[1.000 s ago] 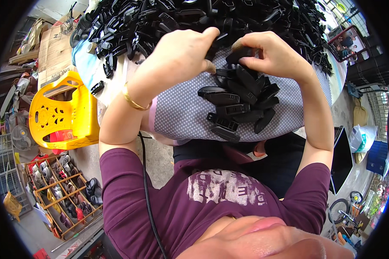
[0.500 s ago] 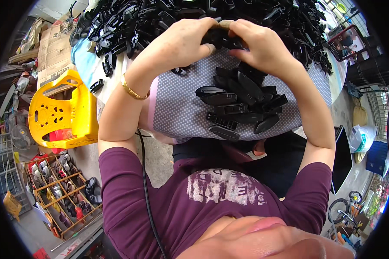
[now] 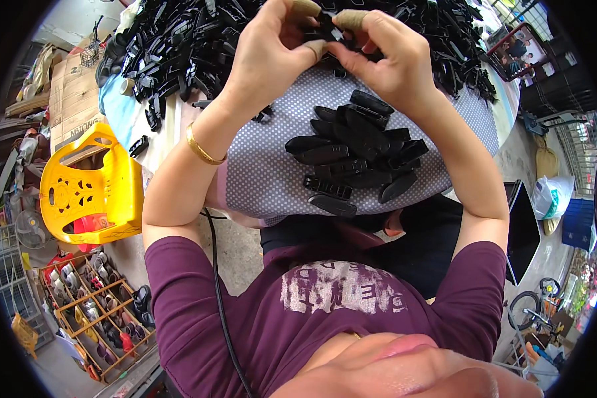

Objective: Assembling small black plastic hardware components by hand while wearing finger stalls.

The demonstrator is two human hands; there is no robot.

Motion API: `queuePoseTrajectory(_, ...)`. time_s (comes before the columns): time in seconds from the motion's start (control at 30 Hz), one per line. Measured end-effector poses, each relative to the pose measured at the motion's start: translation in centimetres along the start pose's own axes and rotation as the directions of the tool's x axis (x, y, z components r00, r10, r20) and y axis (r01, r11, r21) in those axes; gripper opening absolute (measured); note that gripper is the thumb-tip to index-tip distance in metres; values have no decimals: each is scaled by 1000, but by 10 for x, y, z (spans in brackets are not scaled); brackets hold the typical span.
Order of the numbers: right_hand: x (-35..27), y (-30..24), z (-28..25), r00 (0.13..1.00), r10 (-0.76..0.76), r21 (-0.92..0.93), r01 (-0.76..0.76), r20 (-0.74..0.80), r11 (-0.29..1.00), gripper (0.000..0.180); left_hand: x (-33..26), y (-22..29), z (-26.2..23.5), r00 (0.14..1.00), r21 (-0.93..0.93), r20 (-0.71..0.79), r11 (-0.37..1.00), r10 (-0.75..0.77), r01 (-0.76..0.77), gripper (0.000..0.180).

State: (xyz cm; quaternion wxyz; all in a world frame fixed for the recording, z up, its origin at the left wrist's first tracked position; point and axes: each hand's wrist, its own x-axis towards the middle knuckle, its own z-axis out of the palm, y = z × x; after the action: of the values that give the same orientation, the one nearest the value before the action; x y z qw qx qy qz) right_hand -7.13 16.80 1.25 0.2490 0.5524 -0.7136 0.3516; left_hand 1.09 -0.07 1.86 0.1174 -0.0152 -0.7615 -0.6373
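Both hands are raised over the far part of the cloth, fingertips close together at the edge of the big heap. Between them is a small black plastic piece (image 3: 320, 30), partly hidden by fingers. My left hand (image 3: 272, 50) pinches it from the left; my right hand (image 3: 395, 56) grips it from the right. Tan wraps cover several fingertips. Nearer to me, a small pile of long black plastic pieces (image 3: 361, 142) lies on the grey dotted cloth (image 3: 259, 169).
A large heap of black plastic parts (image 3: 179, 53) covers the table's far side. Left stand a yellow plastic chair (image 3: 93, 186) and a wooden shoe rack (image 3: 96, 305). A phone-like screen (image 3: 519, 53) is at the far right. A black cable (image 3: 219, 285) hangs down my front.
My hands have moved farther from me, and their fingertips now show around the black piece. The far end of the small pile, partly covered by my right hand before, is now uncovered.
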Motion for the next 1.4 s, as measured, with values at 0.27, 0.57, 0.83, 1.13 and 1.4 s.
queuePoseTrajectory(0.27,11,-2,-10,991,3,377,49,-136,925,30,6,-25,-3,978,-389,94,911,184,-134,33)
queuePoseTrajectory(0.57,-8,19,4,965,229,419,-262,128,869,34,-1,-8,7,988,-203,-75,968,138,-151,54)
queuePoseTrajectory(0.83,-2,13,-1,992,129,380,-116,-9,918,31,0,1,-1,994,-552,-100,834,-54,-11,24)
queuePoseTrajectory(1.13,-3,18,2,1000,11,296,-17,20,955,29,4,0,-13,981,-455,186,880,-56,136,35)
queuePoseTrajectory(1.4,-7,15,6,986,165,407,-162,27,899,31,-1,3,-7,995,-236,76,971,61,-41,31)
